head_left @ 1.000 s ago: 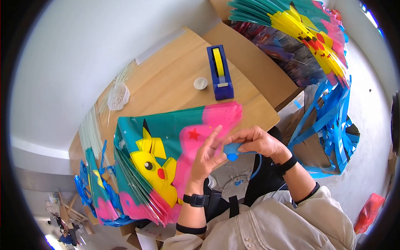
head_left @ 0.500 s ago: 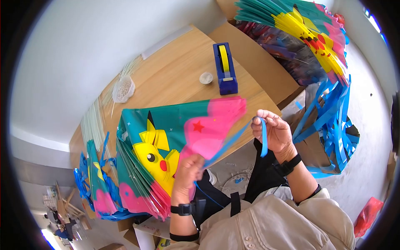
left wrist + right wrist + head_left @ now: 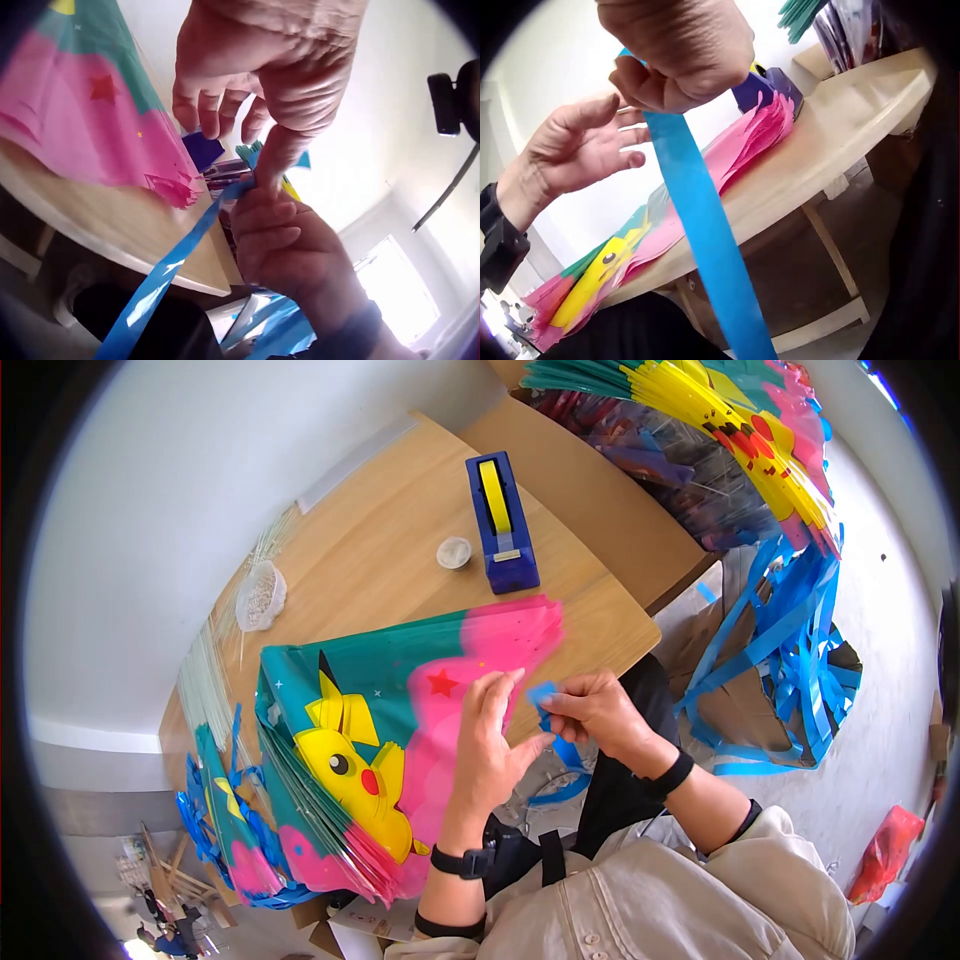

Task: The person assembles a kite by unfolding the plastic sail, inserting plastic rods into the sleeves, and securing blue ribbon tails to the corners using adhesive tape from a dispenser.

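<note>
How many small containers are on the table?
2: a round cup beside the blue tape dispenser, and a larger bowl of pale pieces near the thin sticks by the wall. The printed sheets could hide others.

My left hand [image 3: 490, 745] open, fingers raised and loosely bent, thumb out toward the right hand [image 3: 600, 712]. Right is in a closed pinch, fingers curled, thumb against index. Hands close together ahead of my torso [image 3: 610, 900]. Left forearm [image 3: 452, 905] near upright in head view, right forearm [image 3: 712, 810] slants in from lower right. Both elbows bent.
</note>
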{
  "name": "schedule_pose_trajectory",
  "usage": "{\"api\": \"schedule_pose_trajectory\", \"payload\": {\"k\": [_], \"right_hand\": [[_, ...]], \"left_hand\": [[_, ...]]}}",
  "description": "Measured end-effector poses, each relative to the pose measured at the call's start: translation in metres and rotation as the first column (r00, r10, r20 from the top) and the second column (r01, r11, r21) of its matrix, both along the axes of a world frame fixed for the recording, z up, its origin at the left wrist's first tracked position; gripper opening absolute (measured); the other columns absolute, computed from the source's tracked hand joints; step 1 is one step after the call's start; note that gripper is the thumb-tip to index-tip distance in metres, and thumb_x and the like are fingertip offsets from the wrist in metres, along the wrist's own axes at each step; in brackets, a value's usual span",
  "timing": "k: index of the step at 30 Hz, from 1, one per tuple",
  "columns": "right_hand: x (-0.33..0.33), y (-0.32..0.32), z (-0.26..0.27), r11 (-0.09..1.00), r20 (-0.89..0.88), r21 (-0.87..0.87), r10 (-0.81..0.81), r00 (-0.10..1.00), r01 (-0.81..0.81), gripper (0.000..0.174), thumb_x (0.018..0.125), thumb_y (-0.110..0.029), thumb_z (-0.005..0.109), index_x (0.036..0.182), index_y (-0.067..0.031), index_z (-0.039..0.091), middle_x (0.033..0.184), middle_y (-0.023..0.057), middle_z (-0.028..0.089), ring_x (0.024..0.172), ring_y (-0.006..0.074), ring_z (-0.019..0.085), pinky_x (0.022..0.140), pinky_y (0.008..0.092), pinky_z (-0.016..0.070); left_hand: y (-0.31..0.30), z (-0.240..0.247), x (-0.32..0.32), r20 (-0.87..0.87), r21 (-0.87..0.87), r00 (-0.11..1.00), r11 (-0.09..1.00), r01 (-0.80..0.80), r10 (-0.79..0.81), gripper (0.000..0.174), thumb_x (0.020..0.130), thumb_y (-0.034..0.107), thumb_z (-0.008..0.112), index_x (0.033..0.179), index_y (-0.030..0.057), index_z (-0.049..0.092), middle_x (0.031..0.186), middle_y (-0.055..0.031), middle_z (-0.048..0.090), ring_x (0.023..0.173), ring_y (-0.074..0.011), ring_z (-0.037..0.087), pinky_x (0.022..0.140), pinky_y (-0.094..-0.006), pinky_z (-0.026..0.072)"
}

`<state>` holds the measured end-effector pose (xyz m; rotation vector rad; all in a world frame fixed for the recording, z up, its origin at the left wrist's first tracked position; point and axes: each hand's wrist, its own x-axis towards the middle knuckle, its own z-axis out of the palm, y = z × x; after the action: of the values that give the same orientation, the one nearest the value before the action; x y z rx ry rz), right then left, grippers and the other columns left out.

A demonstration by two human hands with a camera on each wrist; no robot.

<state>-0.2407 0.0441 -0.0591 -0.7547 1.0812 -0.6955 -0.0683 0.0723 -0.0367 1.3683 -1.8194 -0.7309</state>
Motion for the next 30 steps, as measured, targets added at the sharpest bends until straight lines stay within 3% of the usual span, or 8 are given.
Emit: {"api": "schedule_pose_trajectory", "payload": {"k": [5,11,13,18,20,21,25,30], "right_hand": [[0.007,-0.014,-0.015,0.995,-0.044,-0.099,0.019,0.999,-0.023,0.027,0.085,-0.016,0.07,0.064,0.0001,0.063,0.055,-0.0013,0.054,0.048,0.0037,0.046,0.044,0.0213,0.0364],[0.01,-0.026,-0.031,0.932,-0.282,-0.345,0.009,0.959,-0.11,0.022,0.083,-0.013,0.069,0.069,0.0036,0.064,0.057,-0.0006,0.054,0.052,0.0055,0.046,0.046,0.0256,0.0374],[0.02,-0.031,-0.039,0.877,-0.177,-0.471,-0.195,0.965,0.091,0.021,0.082,-0.013,0.069,0.072,0.0043,0.063,0.057,0.0013,0.053,0.054,0.007,0.046,0.047,0.0272,0.0371],[0.026,-0.045,-0.052,0.95,-0.184,-0.283,-0.191,0.964,0.134,0.022,0.082,-0.013,0.069,0.071,0.0049,0.061,0.057,0.0049,0.053,0.052,0.0102,0.047,0.048,0.03,0.0384],[0.028,-0.048,-0.057,0.946,-0.204,-0.283,-0.219,0.954,0.157,0.023,0.082,-0.012,0.069,0.07,0.0047,0.06,0.056,0.0065,0.054,0.052,0.0113,0.047,0.048,0.0309,0.0388],[0.028,-0.05,-0.059,0.932,-0.257,-0.335,-0.23,0.939,0.137,0.022,0.082,-0.012,0.068,0.069,0.0041,0.059,0.056,0.0072,0.054,0.051,0.0119,0.048,0.048,0.0317,0.0388],[0.027,-0.056,-0.06,0.925,-0.368,-0.372,-0.216,0.905,0.07,0.021,0.081,-0.011,0.067,0.067,0.003,0.06,0.055,0.0112,0.054,0.05,0.0159,0.05,0.049,0.0345,0.04],[0.026,-0.058,-0.068,0.911,-0.44,-0.411,-0.234,0.867,0.037,0.021,0.079,-0.012,0.067,0.066,0.0032,0.06,0.056,0.0152,0.056,0.05,0.0227,0.054,0.05,0.0375,0.0421]], "left_hand": [[-0.03,-0.035,-0.009,-0.501,0.335,0.815,0.933,-0.129,0.292,0.01,0.085,0.002,0.067,0.076,0.0003,0.062,0.067,0.0041,0.058,0.064,-0.0023,0.051,0.058,-0.0206,0.0409],[-0.044,-0.054,-0.012,-0.512,0.47,0.739,0.863,-0.184,0.437,0.011,0.086,0.005,0.066,0.075,0.0037,0.061,0.066,0.0043,0.055,0.057,-0.002,0.046,0.05,-0.0197,0.0337],[-0.05,-0.061,-0.014,-0.486,0.492,0.746,0.848,-0.196,0.454,0.013,0.086,0.005,0.066,0.074,0.0035,0.061,0.064,0.0049,0.054,0.057,-0.0025,0.046,0.05,-0.0203,0.0341],[-0.059,-0.071,-0.013,-0.312,0.412,0.857,0.872,-0.266,0.409,0.009,0.085,0.003,0.065,0.079,0.0014,0.059,0.069,0.0015,0.057,0.059,-0.0081,0.051,0.053,-0.0245,0.0397],[-0.061,-0.078,-0.011,0.011,-0.194,0.887,0.872,-0.45,0.461,0.006,0.084,0.001,0.062,0.088,0.0003,0.058,0.085,-0.0069,0.061,0.072,-0.0187,0.057,0.064,-0.0307,0.0464],[-0.06,-0.072,-0.006,0.139,-0.23,0.9,0.897,-0.376,0.413,0.022,0.083,-0.002,0.058,0.105,0.0011,0.059,0.109,-0.0147,0.059,0.098,-0.0301,0.057,0.085,-0.0386,0.0471],[-0.067,-0.066,0.002,0.431,-0.238,0.875,0.963,-0.127,0.221,0.047,0.083,-0.007,0.051,0.128,0.0056,0.056,0.133,-0.0159,0.052,0.129,-0.0359,0.042,0.106,-0.0456,0.0341],[-0.069,-0.08,0.004,0.457,-0.192,0.871,0.976,-0.104,0.183,0.052,0.081,-0.008,0.051,0.129,0.0097,0.057,0.136,-0.0169,0.05,0.132,-0.0376,0.04,0.109,-0.0479,0.0315]]}}
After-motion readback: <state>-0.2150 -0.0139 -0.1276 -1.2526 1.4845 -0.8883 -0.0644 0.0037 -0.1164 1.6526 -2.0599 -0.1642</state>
